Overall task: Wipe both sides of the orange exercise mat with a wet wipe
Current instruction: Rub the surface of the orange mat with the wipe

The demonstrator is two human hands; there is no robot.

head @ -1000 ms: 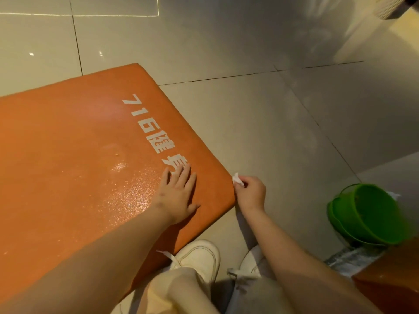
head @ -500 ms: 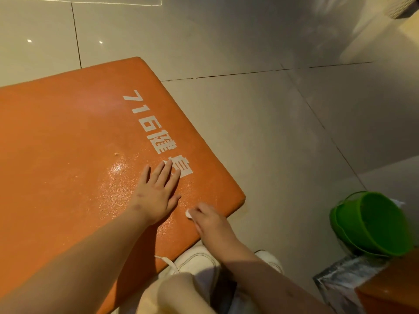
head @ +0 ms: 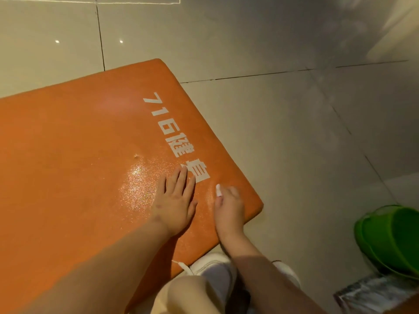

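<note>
The orange exercise mat (head: 74, 155) lies flat on the tiled floor, with white printed characters along its right edge and a wet, glistening patch near its middle. My left hand (head: 175, 200) rests flat on the mat with straight fingers, just left of the lowest printed character. My right hand (head: 229, 206) is on the mat near its near right corner and grips a small white wet wipe (head: 218, 190), which sticks out past the fingers and touches the mat surface.
A green bucket (head: 394, 239) stands on the floor at the right, beside a silvery packet (head: 371, 293) and an orange object at the bottom right corner. My white shoes (head: 210, 266) and knee sit just below the mat's near edge. Grey tiles surround the mat.
My right hand came from the mat's right edge onto its top surface with the wipe, then slid up toward the print. My left hand stayed flat on the mat.
</note>
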